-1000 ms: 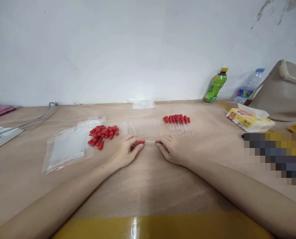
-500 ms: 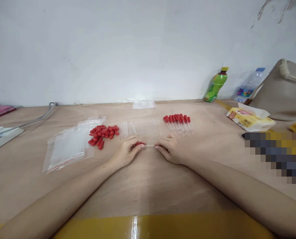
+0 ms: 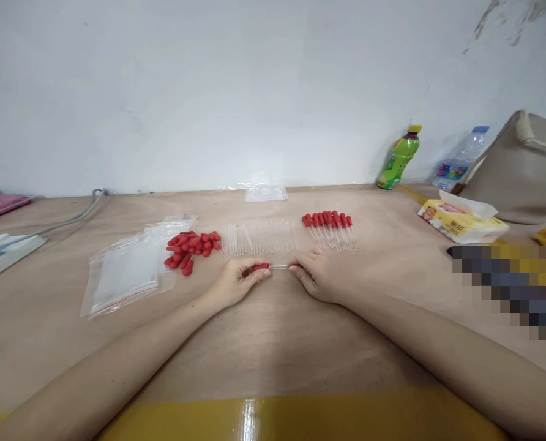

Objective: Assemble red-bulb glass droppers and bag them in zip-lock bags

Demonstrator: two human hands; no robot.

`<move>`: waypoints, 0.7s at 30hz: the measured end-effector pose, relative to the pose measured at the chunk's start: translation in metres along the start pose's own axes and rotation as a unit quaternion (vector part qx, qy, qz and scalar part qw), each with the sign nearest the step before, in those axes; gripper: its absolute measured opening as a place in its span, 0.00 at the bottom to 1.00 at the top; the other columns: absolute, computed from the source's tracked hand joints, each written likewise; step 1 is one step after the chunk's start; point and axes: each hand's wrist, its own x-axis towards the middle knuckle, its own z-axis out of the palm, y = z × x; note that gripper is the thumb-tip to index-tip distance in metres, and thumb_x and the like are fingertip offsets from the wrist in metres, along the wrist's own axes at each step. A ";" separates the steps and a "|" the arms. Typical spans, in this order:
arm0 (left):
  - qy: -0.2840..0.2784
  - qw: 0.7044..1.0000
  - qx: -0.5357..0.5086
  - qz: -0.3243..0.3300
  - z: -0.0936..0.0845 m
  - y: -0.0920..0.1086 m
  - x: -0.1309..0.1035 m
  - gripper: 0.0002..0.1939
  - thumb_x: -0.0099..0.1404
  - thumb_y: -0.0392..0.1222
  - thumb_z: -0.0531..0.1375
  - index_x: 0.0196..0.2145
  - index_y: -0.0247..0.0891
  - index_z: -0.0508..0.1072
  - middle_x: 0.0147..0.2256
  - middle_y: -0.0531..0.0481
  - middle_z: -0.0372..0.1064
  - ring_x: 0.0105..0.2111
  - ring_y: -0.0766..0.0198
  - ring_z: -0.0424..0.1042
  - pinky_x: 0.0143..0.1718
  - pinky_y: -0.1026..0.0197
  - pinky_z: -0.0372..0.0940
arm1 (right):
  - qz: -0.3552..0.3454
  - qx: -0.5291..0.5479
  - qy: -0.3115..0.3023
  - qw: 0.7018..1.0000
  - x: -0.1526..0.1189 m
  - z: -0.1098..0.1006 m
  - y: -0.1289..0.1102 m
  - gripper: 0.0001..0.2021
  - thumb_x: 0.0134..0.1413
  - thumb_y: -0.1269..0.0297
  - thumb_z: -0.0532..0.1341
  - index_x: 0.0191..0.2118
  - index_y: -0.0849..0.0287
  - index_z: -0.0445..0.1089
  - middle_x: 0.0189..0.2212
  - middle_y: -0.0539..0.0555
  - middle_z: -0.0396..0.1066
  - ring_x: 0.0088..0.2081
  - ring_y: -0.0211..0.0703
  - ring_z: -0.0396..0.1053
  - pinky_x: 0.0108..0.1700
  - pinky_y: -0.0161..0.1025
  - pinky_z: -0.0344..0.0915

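My left hand (image 3: 240,282) is closed on a red rubber bulb (image 3: 260,267). From the bulb's right end a thin clear tube (image 3: 280,267) runs level to my right hand (image 3: 316,275), whose fingertips pinch its other end. Behind my left hand lies a heap of loose red bulbs (image 3: 193,243). A row of clear tubes (image 3: 264,237) lies side by side beyond both hands. Several tubes fitted with red bulbs (image 3: 330,226) lie together behind my right hand, bulbs towards the wall.
Clear plastic bags (image 3: 128,269) lie at the left, near a power strip (image 3: 11,251) with a grey cable. A small bag (image 3: 266,193) lies by the wall. At the right are a green bottle (image 3: 399,158), a clear bottle (image 3: 461,159), a tissue pack (image 3: 463,220) and a beige bag (image 3: 521,171).
The fingers of my left hand have opened slightly around the red bulb, so more of it shows. My right hand has shifted very slightly to the right.
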 end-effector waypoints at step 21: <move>0.030 0.999 -0.042 -0.001 0.003 -0.006 0.001 0.12 0.60 0.45 0.56 0.35 0.33 0.71 0.24 0.51 0.68 0.25 0.68 0.66 0.28 0.65 0.63 | -0.028 0.045 0.029 0.998 0.001 0.009 0.006 0.08 0.57 0.67 0.51 0.33 0.60 0.66 0.28 0.51 0.71 0.29 0.36 0.64 0.37 0.37 0.52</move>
